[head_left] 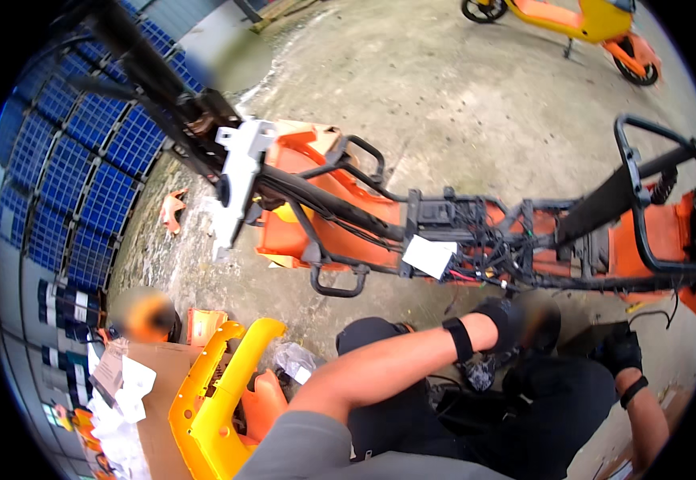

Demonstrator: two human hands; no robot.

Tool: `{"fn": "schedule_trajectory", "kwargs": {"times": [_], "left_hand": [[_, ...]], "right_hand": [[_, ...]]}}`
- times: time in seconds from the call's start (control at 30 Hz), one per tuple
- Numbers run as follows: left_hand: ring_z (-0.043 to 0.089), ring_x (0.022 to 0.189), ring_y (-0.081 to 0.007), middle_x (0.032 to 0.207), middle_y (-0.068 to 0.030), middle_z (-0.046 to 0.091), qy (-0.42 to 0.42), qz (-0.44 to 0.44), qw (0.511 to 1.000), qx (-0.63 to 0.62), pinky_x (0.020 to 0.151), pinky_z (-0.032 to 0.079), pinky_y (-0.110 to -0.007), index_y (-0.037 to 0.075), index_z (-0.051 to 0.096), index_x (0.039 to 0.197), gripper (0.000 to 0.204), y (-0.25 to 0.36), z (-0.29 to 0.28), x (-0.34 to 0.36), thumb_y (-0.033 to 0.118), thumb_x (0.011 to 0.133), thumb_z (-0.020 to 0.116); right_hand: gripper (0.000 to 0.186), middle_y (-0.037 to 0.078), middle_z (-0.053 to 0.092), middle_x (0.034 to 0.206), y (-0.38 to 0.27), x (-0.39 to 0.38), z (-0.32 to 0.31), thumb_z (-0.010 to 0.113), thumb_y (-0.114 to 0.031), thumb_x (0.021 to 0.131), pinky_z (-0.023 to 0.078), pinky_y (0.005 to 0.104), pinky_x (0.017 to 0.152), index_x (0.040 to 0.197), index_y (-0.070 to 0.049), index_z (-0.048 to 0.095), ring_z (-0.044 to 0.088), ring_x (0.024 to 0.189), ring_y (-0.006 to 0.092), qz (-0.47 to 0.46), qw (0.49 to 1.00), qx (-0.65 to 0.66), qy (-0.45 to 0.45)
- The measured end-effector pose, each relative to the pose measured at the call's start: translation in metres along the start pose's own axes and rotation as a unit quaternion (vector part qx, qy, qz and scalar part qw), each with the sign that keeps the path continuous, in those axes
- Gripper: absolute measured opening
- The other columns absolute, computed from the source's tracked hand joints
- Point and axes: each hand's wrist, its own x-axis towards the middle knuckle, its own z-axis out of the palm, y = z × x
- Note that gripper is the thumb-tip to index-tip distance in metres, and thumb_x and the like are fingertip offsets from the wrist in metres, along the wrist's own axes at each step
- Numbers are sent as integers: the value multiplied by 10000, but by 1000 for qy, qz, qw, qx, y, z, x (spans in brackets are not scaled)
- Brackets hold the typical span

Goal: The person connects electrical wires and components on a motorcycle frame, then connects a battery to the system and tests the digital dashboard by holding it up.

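In front of me stretches a stripped scooter frame (pixel 364 226), black tubes with orange panels beneath. My left hand (pixel 503 323), in a black glove, is just on the near side of the frame, below a bundle of loose wires (pixel 488 250). Its fingers are hidden or blurred. My right hand (pixel 621 350), also in a black glove, is beside my right knee, near a dark box-like thing (pixel 586 341). Dark on dark, its fingers do not show clearly. A white sheet of paper (pixel 430 256) lies on the frame's middle.
Yellow body panels (pixel 218 400) stand at lower left beside a cardboard box (pixel 156 392). A clear plastic bag (pixel 292 358) lies near my left knee. Blue-filled racks (pixel 84 168) line the left. A yellow and orange scooter (pixel 576 22) stands at the far right.
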Motion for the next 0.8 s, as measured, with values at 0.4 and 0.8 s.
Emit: {"fn": "schedule_trajectory", "kwargs": {"times": [0.4, 0.8], "left_hand": [[690, 1081, -395, 1151, -224, 700, 58, 19, 998, 4, 912, 550, -486, 44, 676, 1157, 329, -8, 2, -17, 214, 875, 678], [724, 971, -351, 1015, -159, 754, 82, -18, 996, 14, 834, 575, -458, 97, 776, 984, 204, -16, 41, -5, 226, 881, 656]], "right_hand": [[303, 169, 752, 974, 38, 42, 17, 731, -333, 778, 565, 468, 832, 962, -95, 771, 715, 908, 387, -306, 952, -21, -25], [345, 189, 671, 1070, 20, 9, 15, 664, -392, 859, 486, 550, 871, 1047, -104, 696, 589, 1070, 408, -185, 978, -91, -33]]}}
